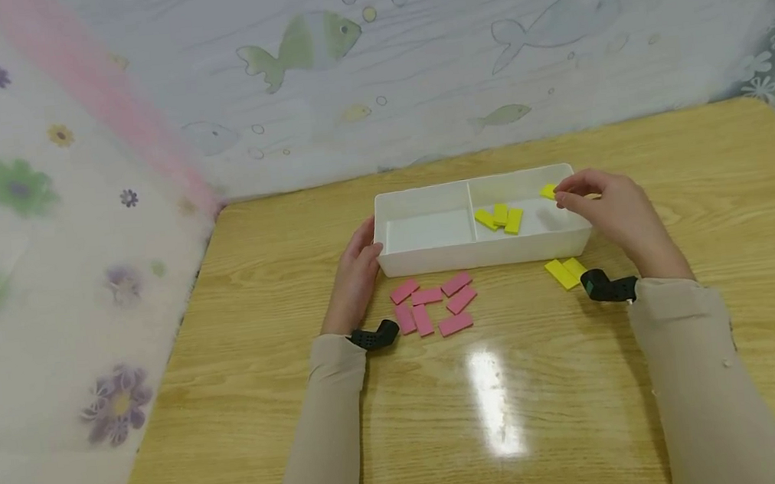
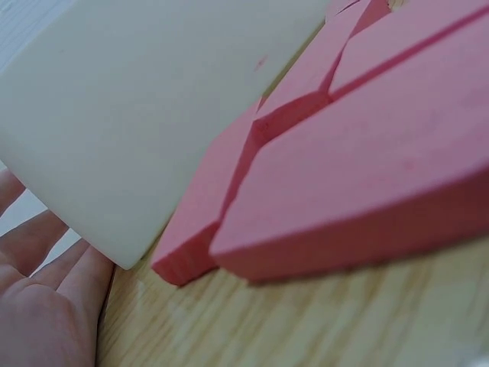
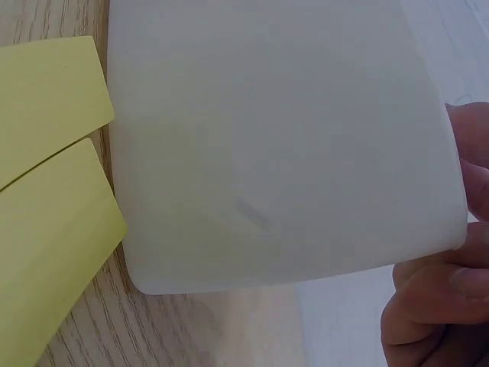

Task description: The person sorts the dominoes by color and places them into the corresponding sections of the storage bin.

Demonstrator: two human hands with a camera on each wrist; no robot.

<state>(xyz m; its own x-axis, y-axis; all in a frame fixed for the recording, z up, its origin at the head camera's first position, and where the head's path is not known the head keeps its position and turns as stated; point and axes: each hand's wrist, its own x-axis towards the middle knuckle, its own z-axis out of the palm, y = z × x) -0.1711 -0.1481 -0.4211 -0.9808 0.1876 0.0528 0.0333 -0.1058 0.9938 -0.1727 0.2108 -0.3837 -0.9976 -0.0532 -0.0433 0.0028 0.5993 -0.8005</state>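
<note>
A white two-compartment tray (image 1: 430,260) stands on the table. My left hand (image 1: 357,275) rests against its left end, its fingers (image 2: 30,241) extended along the end wall in the left wrist view. Over the right compartment, my right hand (image 1: 616,210) pinches a yellow tile (image 1: 548,192) by one end, near the back right corner. In the right wrist view the tray's wall (image 3: 290,153) hides the tile from the curled fingers (image 3: 435,302). Several yellow tiles (image 1: 513,221) lie in the right compartment; the left compartment (image 1: 428,227) holds nothing.
Several pink tiles (image 1: 455,324) lie in front of the tray's left half. Two yellow tiles (image 1: 561,274) touch each other before its right end, close to the right wrist's black camera (image 1: 606,286). Behind the table is a fish-patterned wall covering (image 1: 415,78).
</note>
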